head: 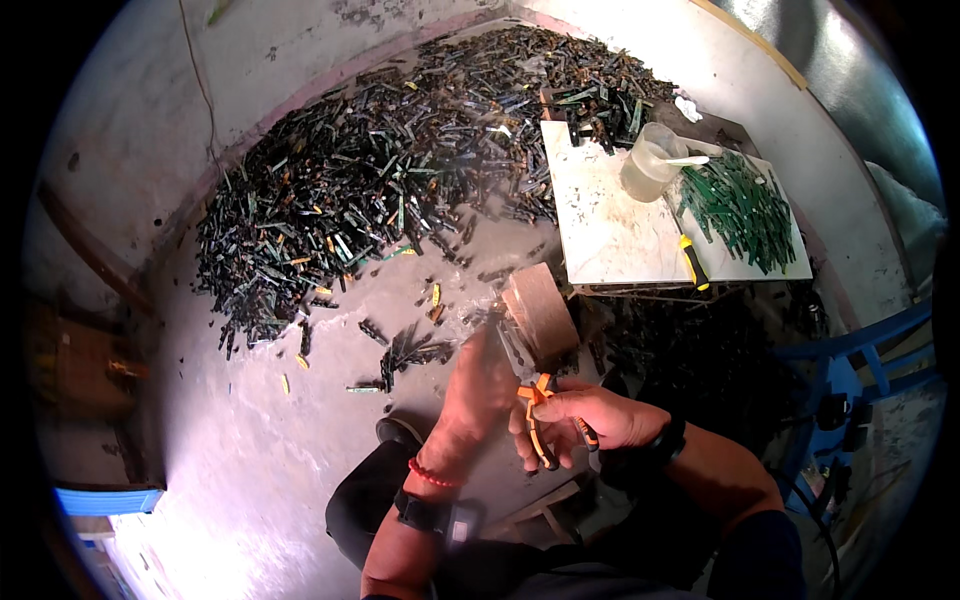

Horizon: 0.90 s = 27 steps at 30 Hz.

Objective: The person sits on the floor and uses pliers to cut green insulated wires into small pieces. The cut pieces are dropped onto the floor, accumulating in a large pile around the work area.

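Observation:
My right hand [585, 420] holds a pair of pliers [541, 420] with orange and black handles, its jaws pointing up towards a wooden block [541, 311]. Just left of the pliers is my left hand [480, 375], blurred, with its fingers near the block's left side; whether it holds anything cannot be made out. Small dark strips [409, 352] lie on the floor beyond my left hand. On a white board [607, 240] rest a pile of green strips [739, 206], a clear plastic jug [651, 163] with a white-handled utensil across it, and a yellow and black handled tool [694, 264].
A large heap of dark strips [322, 195] spreads over the floor along the walls. Blue metal furniture [847, 390] stands at the right. More dark pieces [690, 360] lie below the board. A wooden frame part [544, 510] shows between my legs.

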Available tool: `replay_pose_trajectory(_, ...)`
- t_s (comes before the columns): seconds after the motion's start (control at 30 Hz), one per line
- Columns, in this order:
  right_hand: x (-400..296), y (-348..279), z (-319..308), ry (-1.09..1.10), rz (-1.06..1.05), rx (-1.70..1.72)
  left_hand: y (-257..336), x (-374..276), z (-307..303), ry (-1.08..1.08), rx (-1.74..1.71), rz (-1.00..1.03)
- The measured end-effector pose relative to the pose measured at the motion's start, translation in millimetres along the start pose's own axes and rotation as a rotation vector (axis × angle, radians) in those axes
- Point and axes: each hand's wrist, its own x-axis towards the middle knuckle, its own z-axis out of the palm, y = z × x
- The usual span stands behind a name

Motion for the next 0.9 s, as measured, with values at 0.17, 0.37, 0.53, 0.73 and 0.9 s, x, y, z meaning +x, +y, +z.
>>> replay_pose_trajectory(0.17, 5, 5, -3, -0.017, -0.025, 0.015, -5, 3, -9, -0.031, 0.042, -0.024)
replay_pose_trajectory(0.37, 8, 6, -4, -0.057, -0.026, 0.104, 11, -7, 7, 0.12, -0.15, -0.187)
replay_pose_trajectory(0.53, 8, 6, -5, -0.058, -0.034, 0.109, 3, -1, -7, 0.051, -0.184, -0.327)
replay_pose_trajectory(0.73, 8, 9, -4, -0.047, -0.025, 0.169, 9, -3, -1, 0.026, -0.135, -0.302)
replay_pose_trajectory(0.9, 8, 16, 6, -0.035, -0.028, 0.27, 9, -4, 0, -0.063, -0.202, -0.335)
